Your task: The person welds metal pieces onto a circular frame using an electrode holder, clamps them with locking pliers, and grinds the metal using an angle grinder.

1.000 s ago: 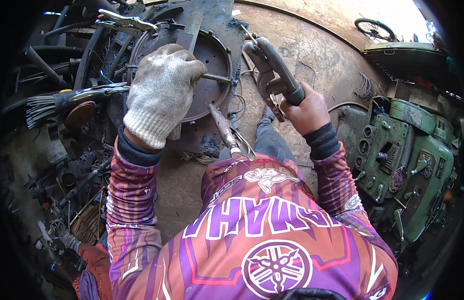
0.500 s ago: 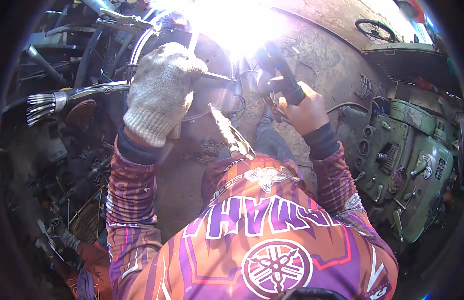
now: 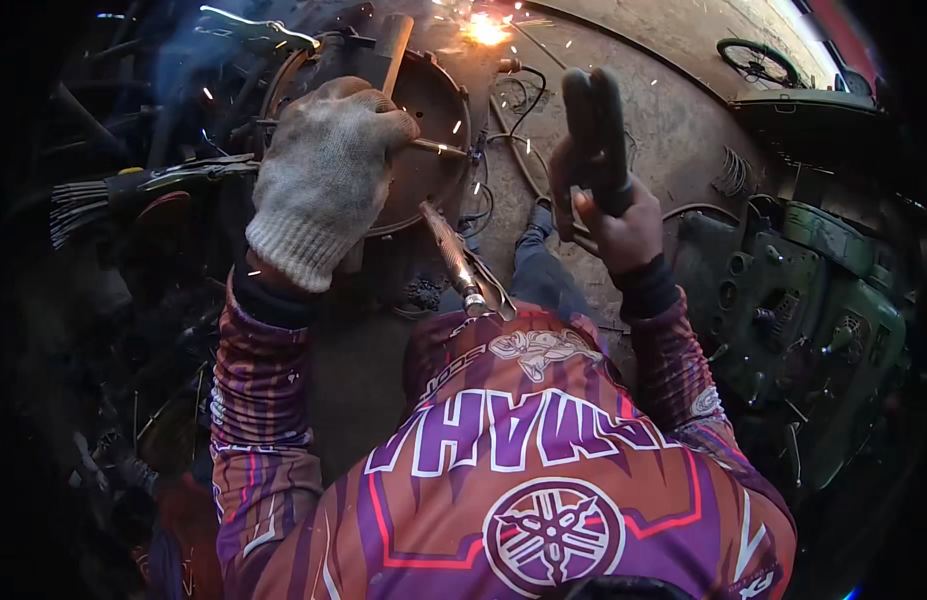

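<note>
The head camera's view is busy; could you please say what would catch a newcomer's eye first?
A blazing orange glow stands out first, top centre, amid bright sparks. Left of centre, the left hand, in a pale knitted glove, grips a thin metal rod over a round, dark metal piece. Right of centre, the bare right hand holds a bulky dark-grey tool.
</note>
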The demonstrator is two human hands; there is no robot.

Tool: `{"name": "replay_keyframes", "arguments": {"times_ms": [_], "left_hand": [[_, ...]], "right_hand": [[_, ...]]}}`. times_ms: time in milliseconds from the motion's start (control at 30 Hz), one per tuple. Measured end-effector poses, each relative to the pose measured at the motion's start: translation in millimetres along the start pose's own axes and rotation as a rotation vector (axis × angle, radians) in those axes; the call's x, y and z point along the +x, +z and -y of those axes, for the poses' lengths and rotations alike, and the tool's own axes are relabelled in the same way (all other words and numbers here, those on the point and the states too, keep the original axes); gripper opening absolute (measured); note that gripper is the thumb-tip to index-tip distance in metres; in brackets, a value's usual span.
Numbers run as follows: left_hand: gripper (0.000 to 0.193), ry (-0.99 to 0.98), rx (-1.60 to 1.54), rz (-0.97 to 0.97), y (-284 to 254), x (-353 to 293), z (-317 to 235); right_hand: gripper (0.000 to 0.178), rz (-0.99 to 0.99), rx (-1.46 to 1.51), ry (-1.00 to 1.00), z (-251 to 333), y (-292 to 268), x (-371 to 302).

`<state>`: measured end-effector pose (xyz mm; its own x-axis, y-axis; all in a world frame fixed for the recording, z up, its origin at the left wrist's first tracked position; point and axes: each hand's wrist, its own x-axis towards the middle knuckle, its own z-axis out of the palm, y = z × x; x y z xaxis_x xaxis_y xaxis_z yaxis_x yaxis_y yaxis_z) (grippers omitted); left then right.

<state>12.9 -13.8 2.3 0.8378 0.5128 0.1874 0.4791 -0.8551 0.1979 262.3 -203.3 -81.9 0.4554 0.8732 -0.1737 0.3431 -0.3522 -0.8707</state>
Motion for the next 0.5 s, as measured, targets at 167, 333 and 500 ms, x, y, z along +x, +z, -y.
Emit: {"name": "replay_keyframes", "arguments": {"times_ms": [167, 333, 500], "left_hand": [[0.01, -0.005, -0.009, 0.002, -2, 1, 0], [0.02, -0.035, -0.061, 0.064, -5, 1, -1], [0.019, -0.027, -0.052, 0.09, -3, 1, 1]], "right_hand": [[0.029, 0.049, 0.035, -0.025, -19, -8, -28], [0.032, 0.093, 0.061, -0.047, -40, -9, -57], [0.028, 0.228, -0.018, -0.036, -58, -10, -75]]}}
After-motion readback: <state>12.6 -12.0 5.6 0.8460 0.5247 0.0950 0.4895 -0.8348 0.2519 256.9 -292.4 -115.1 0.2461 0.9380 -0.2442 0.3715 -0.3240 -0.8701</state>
